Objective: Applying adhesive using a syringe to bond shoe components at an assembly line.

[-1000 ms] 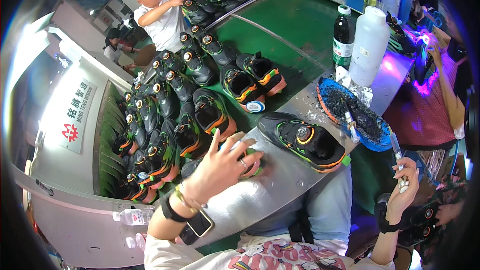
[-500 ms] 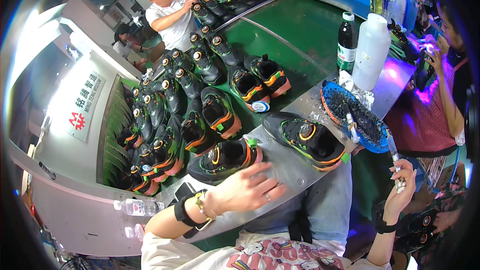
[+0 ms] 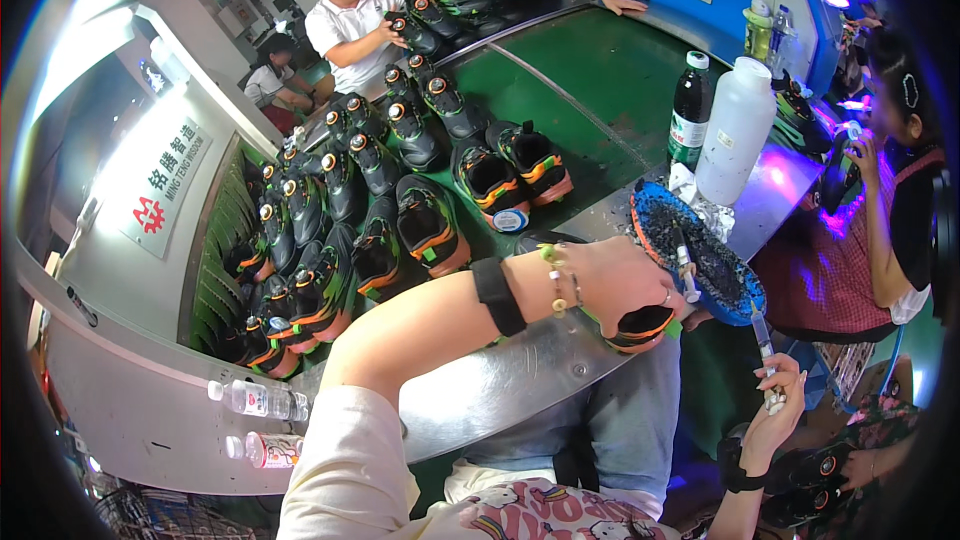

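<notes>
My left hand (image 3: 622, 285) lies over a black running shoe (image 3: 638, 332) with orange and green trim on the metal tabletop's edge. Its fingers bend down the shoe's far side; the fingertips are hidden. Between thumb and fingers the dark shoe opening shows. Lower right, my right hand (image 3: 782, 398) grips a clear syringe (image 3: 764, 338), tip up, beside a blue oval tray (image 3: 742, 318) with black crumbs. A white-ended tube, perhaps another syringe (image 3: 686, 268), lies in the tray. My left forearm hides most of a second shoe.
Several matching shoes (image 3: 430, 225) stand in rows left of the green surface (image 3: 590, 90). A dark bottle (image 3: 690, 110), a white jug (image 3: 736, 135) and crumpled paper (image 3: 705, 198) stand behind the tray. Clear bottles (image 3: 262, 400) lie at left. Co-workers are across the table and at right.
My left hand has gone right from beside the nearer shoe and now covers the other one. My right hand still grips the syringe. The whole view has shifted slightly.
</notes>
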The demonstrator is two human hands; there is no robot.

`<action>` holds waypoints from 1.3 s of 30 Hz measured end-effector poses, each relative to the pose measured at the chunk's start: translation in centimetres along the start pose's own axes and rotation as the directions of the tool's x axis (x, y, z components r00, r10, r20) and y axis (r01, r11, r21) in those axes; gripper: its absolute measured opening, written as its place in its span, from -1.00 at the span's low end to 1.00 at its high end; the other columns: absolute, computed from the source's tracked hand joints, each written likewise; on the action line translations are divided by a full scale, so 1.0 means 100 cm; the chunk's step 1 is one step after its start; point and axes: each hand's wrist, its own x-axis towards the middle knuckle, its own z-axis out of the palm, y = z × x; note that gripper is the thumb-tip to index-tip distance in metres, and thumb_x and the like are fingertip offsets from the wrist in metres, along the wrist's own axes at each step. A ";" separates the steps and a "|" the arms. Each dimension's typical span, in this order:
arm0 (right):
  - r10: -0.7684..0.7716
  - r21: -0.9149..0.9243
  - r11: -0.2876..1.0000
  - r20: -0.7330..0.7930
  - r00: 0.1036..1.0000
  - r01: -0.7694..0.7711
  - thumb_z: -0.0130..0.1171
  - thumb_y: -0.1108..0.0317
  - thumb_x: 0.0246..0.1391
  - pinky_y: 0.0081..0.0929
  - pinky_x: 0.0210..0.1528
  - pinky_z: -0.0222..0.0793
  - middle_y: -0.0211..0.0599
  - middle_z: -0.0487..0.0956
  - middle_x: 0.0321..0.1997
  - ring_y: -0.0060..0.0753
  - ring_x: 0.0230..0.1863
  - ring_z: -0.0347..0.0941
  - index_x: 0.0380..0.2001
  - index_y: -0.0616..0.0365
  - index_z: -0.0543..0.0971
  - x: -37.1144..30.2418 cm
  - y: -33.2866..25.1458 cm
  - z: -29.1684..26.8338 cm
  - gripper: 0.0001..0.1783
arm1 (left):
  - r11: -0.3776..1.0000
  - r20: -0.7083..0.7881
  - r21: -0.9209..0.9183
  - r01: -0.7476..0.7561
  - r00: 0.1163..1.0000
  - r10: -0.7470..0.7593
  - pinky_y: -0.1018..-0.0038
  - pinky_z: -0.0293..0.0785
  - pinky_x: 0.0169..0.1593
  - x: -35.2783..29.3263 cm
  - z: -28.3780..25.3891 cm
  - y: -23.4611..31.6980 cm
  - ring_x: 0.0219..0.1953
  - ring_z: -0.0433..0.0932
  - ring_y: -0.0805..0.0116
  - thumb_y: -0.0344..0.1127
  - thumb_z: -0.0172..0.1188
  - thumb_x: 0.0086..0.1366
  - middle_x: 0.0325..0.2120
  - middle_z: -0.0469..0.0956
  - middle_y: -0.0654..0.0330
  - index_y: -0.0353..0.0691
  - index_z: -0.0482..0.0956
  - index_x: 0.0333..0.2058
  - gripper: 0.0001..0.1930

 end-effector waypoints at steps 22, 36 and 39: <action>-0.080 -0.020 0.996 0.227 0.971 0.087 -0.53 0.24 0.42 -0.34 0.10 0.26 -0.01 0.55 -0.17 -0.29 -0.26 0.50 -0.56 0.25 0.44 0.018 -0.013 0.013 -0.39 | 0.639 -0.680 -0.668 0.383 0.037 -0.733 0.17 0.32 0.08 -0.012 0.104 0.195 -0.01 0.36 -0.07 -0.39 0.50 -0.07 -0.04 0.34 -0.15 -0.31 0.20 0.08 -0.22; -0.014 -0.104 0.993 0.301 0.954 0.047 -0.51 0.14 0.43 -0.30 0.04 0.30 0.08 0.54 -0.16 -0.26 -0.24 0.45 -0.54 0.35 0.46 0.052 0.002 0.011 -0.33 | 0.726 -0.811 -0.553 0.409 -0.068 -0.580 -0.09 0.33 0.13 0.021 0.139 0.194 -0.06 0.50 0.13 -0.32 0.52 -0.08 -0.16 0.56 0.19 -0.11 0.55 -0.16 -0.53; -0.071 -0.295 0.936 0.373 0.925 0.191 -0.40 0.36 0.41 -0.43 -0.13 0.34 0.05 0.57 -0.21 -0.30 -0.28 0.46 -0.18 0.34 0.40 0.061 0.004 0.009 -0.65 | 0.735 -0.835 -0.488 0.472 -0.007 -0.550 0.12 0.46 0.01 0.022 0.143 0.192 -0.11 0.51 0.22 -0.38 0.38 0.06 -0.22 0.60 0.28 -0.01 0.58 -0.19 -0.70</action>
